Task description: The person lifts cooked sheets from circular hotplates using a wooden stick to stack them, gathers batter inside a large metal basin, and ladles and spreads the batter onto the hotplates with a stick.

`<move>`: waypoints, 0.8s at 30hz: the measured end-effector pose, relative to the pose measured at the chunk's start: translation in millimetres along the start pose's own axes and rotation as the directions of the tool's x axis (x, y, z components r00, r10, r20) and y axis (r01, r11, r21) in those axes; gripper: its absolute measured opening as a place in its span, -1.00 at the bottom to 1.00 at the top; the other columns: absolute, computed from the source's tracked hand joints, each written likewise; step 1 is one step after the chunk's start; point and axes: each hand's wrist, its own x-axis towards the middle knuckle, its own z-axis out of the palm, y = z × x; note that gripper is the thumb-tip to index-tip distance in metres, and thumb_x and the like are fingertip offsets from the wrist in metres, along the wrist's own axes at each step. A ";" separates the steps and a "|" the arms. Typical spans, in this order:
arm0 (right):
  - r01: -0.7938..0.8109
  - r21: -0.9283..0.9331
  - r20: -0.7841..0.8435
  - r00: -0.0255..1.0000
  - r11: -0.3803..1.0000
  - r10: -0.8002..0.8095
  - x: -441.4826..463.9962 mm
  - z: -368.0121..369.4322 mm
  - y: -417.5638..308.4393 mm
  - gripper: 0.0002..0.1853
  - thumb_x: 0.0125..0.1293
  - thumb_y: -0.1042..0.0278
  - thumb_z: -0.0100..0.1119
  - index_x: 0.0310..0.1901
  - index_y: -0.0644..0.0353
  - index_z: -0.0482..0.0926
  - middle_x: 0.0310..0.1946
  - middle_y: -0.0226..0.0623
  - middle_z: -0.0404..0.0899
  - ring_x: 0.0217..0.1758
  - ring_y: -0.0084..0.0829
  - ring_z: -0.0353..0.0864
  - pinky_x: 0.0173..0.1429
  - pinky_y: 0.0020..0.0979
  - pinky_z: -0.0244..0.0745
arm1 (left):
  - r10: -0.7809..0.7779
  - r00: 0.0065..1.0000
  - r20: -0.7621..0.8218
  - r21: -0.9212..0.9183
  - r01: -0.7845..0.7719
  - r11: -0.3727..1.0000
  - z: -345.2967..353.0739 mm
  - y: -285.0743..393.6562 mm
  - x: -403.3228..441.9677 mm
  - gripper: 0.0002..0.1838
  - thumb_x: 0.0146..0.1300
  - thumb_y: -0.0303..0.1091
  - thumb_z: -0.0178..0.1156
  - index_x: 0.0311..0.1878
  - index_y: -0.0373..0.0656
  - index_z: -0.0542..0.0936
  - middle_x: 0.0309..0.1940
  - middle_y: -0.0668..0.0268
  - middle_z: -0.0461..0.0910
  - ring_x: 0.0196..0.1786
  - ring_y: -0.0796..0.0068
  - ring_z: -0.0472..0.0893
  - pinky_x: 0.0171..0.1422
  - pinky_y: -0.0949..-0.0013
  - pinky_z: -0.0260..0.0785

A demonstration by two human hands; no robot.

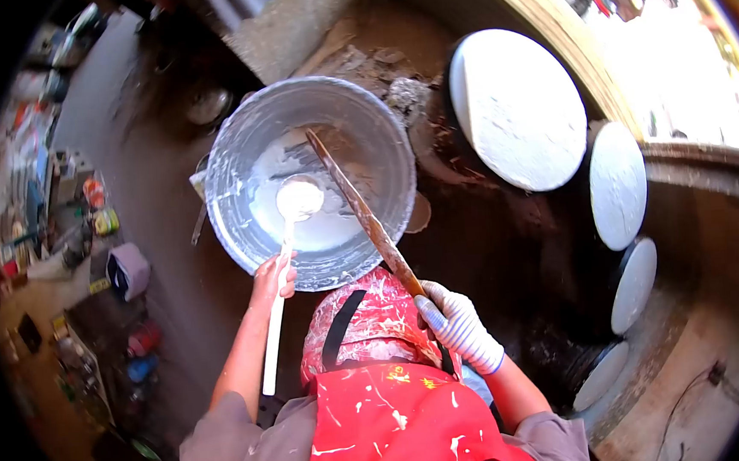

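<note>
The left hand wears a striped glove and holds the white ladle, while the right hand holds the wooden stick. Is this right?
Not quite: the head view shows the left hand bare; the striped glove is on the right hand. The left does hold the white ladle, and the right the wooden stick.

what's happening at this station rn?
A person in a red, splattered apron works over a large tub. The bare left hand holds a white-handled ladle, its bowl full of white material inside the tub. The gloved right hand grips a long stick reaching into it. Four round white-topped items stand off to the right.
</note>
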 end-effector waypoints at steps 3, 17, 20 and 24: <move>-0.232 0.481 0.201 0.968 0.845 0.152 7.9 27.5 -25.3 -0.76 0.34 0.21 -0.05 -0.19 0.22 0.46 -0.60 -0.46 0.40 -0.66 -0.69 0.33 -0.57 -0.64 0.28 | 0.035 0.993 0.114 -0.234 -0.007 0.972 4.6 -10.0 -8.6 -0.65 0.33 -0.22 -0.07 0.04 -0.28 0.39 -0.63 0.38 0.28 -0.80 0.72 0.14 -0.76 0.62 0.00; -0.174 0.450 0.486 0.870 0.876 -0.077 28.2 164.5 -36.4 -0.76 0.35 0.19 -0.05 -0.27 0.20 0.47 -0.61 -0.55 0.36 -0.62 -0.72 0.28 -0.55 -0.61 0.22 | 0.299 0.954 0.026 -0.314 -0.276 0.908 -10.3 -19.6 -83.7 -0.54 0.30 -0.12 -0.01 0.09 -0.31 0.38 -0.36 0.17 0.56 -0.74 0.80 0.23 -0.70 0.73 0.04; -0.103 0.491 0.468 0.868 0.865 -0.163 49.9 192.0 -57.1 -0.74 0.38 0.23 -0.12 -0.17 0.25 0.49 -0.47 -0.45 0.49 -0.42 -0.66 0.41 -0.34 -0.58 0.33 | 0.311 0.950 -0.007 -0.327 -0.296 0.898 -53.1 -8.1 -88.7 -0.60 0.23 -0.36 0.00 0.11 -0.32 0.36 -0.43 0.26 0.52 -0.74 0.84 0.20 -0.71 0.77 0.02; 0.232 0.346 0.203 0.928 0.909 -0.314 136.7 262.2 -108.7 -0.66 0.32 0.20 -0.04 -0.01 0.27 0.45 -0.26 -0.22 0.55 -0.15 -0.43 0.50 0.00 -0.45 0.36 | 0.358 0.928 -0.097 -0.301 -0.371 0.879 -137.8 16.1 -101.2 -0.59 0.22 -0.37 -0.01 0.12 -0.32 0.35 -0.49 0.29 0.49 -0.75 0.83 0.20 -0.75 0.74 -0.03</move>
